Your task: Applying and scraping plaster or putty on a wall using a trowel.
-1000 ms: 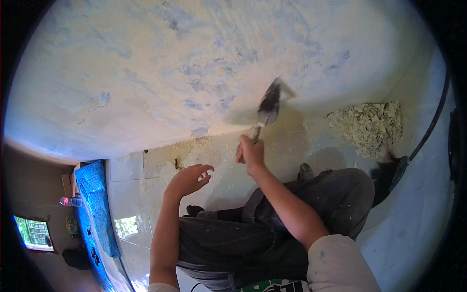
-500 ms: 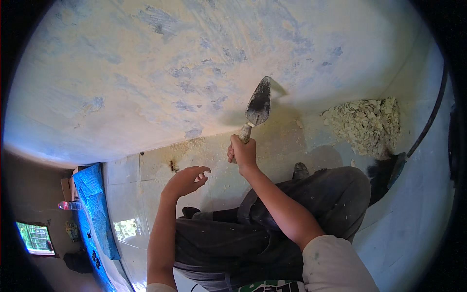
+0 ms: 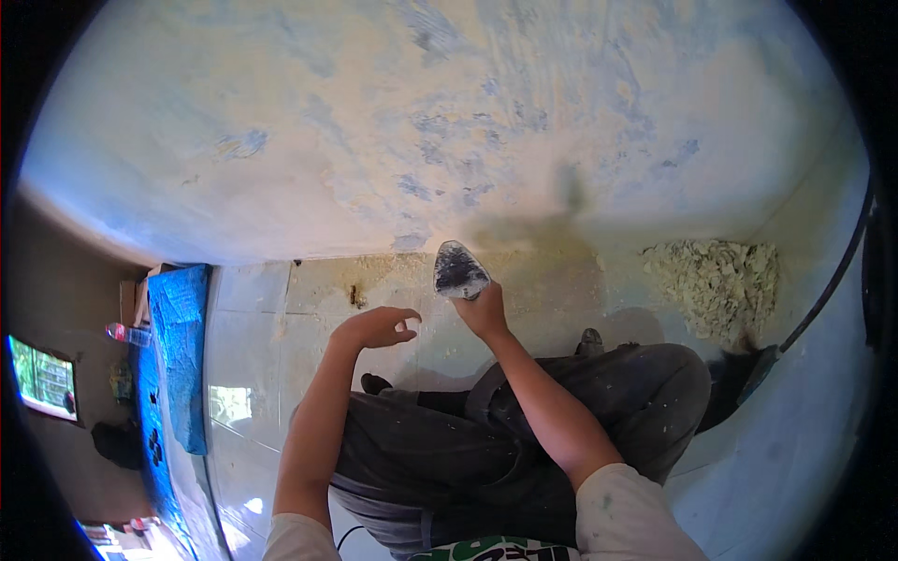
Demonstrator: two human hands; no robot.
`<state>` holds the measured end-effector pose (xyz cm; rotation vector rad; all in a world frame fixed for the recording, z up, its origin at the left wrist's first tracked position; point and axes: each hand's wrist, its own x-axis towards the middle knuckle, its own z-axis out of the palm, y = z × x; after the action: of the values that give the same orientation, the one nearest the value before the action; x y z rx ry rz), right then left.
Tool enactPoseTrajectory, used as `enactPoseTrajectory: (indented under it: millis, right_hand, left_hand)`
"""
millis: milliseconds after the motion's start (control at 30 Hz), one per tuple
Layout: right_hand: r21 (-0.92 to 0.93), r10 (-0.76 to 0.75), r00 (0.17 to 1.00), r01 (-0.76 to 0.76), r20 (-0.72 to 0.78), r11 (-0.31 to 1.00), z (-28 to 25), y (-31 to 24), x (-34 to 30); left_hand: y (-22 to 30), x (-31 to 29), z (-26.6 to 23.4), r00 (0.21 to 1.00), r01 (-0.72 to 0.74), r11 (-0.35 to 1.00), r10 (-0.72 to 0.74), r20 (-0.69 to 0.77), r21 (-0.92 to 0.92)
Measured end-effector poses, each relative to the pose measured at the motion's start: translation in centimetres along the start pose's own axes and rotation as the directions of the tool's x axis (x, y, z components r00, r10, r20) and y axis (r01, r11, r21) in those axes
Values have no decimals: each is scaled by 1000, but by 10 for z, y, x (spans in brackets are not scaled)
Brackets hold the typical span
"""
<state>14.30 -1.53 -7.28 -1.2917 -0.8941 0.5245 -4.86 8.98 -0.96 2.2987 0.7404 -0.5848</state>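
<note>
My right hand [image 3: 483, 307] is closed around the handle of a pointed trowel [image 3: 459, 271], whose dark, white-smeared blade covers part of the hand. The blade points up and slightly left, in front of the foot of the wall. My left hand [image 3: 379, 327] hangs over the floor to the left of the trowel, fingers loosely curled and apart, with nothing in it. Ahead is the wall [image 3: 309, 168], pale cream with scraped bluish patches. Flakes and crumbs lie along its base on the tiles.
A heap of pale paint flakes [image 3: 716, 285] lies at the right by the wall, against a dark broom [image 3: 739, 379] with a long handle. At the left are a blue sheet [image 3: 180, 355], a plastic bottle [image 3: 126, 334] and a window [image 3: 42, 377]. My bent legs [image 3: 599, 393] fill the lower middle.
The trowel has come down from the wall and its blade has tilted, now looking shorter. My left hand stays empty. The view has shifted, showing the wall's base higher up.
</note>
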Motion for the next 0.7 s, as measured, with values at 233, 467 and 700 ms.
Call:
enactPoseTrajectory:
  millis: [233,467,700]
  right_hand:
    - [-183,-259,964,245,-57,952,-65,-90,53]
    - [-498,127,966,2,226,867,-168,-146,92]
    - [-922,318,922,93,223,377,-201,-111,47]
  left_hand:
    - [-8,-25,-4,993,104,993,-107,-58,-52]
    - [0,-33,-7,986,-61,998,59,-159,-8]
    - [0,-33,-3,992,36,998,-29,-123,59]
